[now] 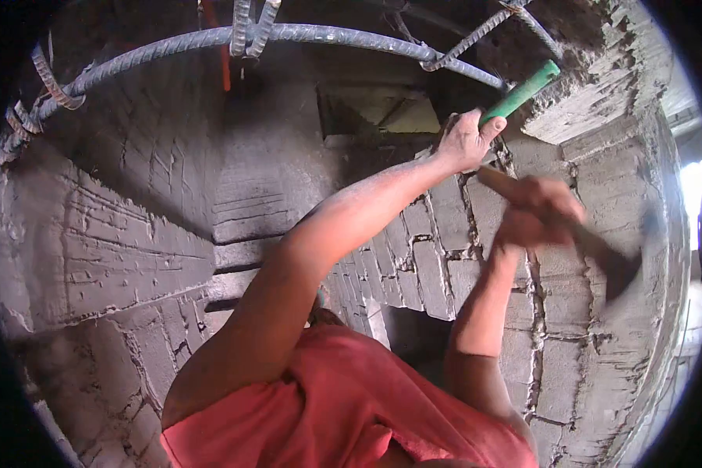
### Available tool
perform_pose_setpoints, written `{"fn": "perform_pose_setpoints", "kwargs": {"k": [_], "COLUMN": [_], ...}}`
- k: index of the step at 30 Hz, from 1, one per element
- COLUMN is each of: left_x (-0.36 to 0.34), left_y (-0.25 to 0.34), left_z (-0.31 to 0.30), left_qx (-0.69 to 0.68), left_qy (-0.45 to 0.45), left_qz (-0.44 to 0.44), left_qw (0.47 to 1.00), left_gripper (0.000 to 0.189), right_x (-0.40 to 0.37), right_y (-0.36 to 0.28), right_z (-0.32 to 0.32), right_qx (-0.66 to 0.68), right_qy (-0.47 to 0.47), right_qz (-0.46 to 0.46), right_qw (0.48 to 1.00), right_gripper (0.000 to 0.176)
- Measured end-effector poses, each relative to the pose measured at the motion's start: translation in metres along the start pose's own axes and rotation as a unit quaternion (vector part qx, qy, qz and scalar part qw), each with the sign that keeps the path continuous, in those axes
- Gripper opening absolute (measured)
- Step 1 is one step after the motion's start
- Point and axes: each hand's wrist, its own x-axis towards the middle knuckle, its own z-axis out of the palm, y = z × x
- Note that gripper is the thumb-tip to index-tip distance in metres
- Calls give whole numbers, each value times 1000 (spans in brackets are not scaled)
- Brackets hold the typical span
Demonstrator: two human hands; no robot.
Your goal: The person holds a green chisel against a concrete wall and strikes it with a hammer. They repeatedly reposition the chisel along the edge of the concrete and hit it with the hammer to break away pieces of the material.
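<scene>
My left hand is wrapped round a green rod, thumb laid along it. The rod's far end points up and right and overlaps the broken edge of the concrete in this view. Lower and to the right, my right hand grips the wooden handle of a hammer. Its dark, flared head is smeared by motion at the right, while the butt of the handle points towards my left wrist. Both hands are closed, and pale dust covers my left hand and forearm.
A bent ribbed steel bar with wire loops crosses the top. Rough block walling with mortar joints lies behind my right arm. A concrete beam runs along the left. A dark opening shows in the lower middle, and bright light enters at far right.
</scene>
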Motion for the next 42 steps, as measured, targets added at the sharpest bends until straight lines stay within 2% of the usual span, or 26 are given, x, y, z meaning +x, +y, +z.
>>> {"fn": "perform_pose_setpoints", "kwargs": {"k": [1,2,3,4,5,6,7,9,12,13,16,19,21,23,25,27,29,31,32,33,34,35,37,39,41,42], "left_x": [3,6,3,1,0,3,-1,-1,3,5,8,2,-7,-5,-2,4,7,9,12,12,11,9,11,12,10,8], "left_y": [-4,-9,-14,-12,-4,-3,-1,-5,-15,-17,-21,-19,-20,-16,-18,-29,-33,-34,-37,-35,-34,-32,-21,-24,-22,-19], "left_z": [5,11,16,12,12,7,5,6,9,9,6,6,8,2,1,-3,-8,-10,-6,-3,-2,-3,-15,-19,-18,-17], "left_qx": [-1,-20,-38,-32,-38,-61,-87,-116,-150,-155,-146,-102,-97,-84,-88,-70,-52,-97,-91,-90,-84,-77,-105,-47,-32,-22], "left_qy": [-1,15,28,4,37,18,-5,-20,-27,-19,-50,-53,-64,-21,-21,-24,-33,-81,-65,-69,-51,-34,-63,-98,-88,-78], "left_qz": [1,-19,-43,-59,-32,-36,-47,-53,-33,-9,-19,-16,-24,-25,-15,-2,14,-3,36,39,25,13,8,1,4,7], "left_qw": [1000,999,998,998,998,997,995,992,988,988,988,993,993,996,996,997,998,992,993,993,995,996,992,994,996,997], "left_gripper": [68,66,65,63,64,66,67,70,74,74,77,75,76,83,82,78,74,69,77,77,77,78,77,64,65,67], "right_x": [-4,5,10,10,6,3,9,17,23,20,8,4,3,-1,-12,-23,-27,-38,-32,-36,-21,-6,-16,-17,-27,-46], "right_y": [16,18,15,15,8,1,-22,-36,-58,-59,-55,-51,-53,-51,-44,-29,-20,27,39,65,42,17,26,-5,-2,40], "right_z": [4,9,10,8,7,3,4,-4,-5,-9,-4,-11,-9,-6,-6,-5,6,-7,-10,-12,0,11,-1,8,12,-10], "right_qx": [-230,-136,-37,-180,-224,-30,157,252,291,275,236,221,137,140,169,154,108,-30,-187,-390,-265,-121,-205,39,104,124], "right_qy": [-14,-49,-81,-89,-74,-13,49,41,-13,-55,2,-8,26,19,7,6,4,-71,-149,-143,-120,-88,-116,-54,-11,-52], "right_qz": [8,181,351,263,187,222,255,114,10,3,-7,59,104,110,178,162,167,59,41,-99,120,329,92,72,17,76], "right_qw": [973,973,932,944,954,975,953,960,957,960,972,973,985,984,969,975,980,995,970,904,949,933,968,995,994,988], "right_gripper": [50,43,37,38,46,51,58,62,71,71,70,71,72,68,70,66,43,37,35,31,29,28,41,63,62,38]}}
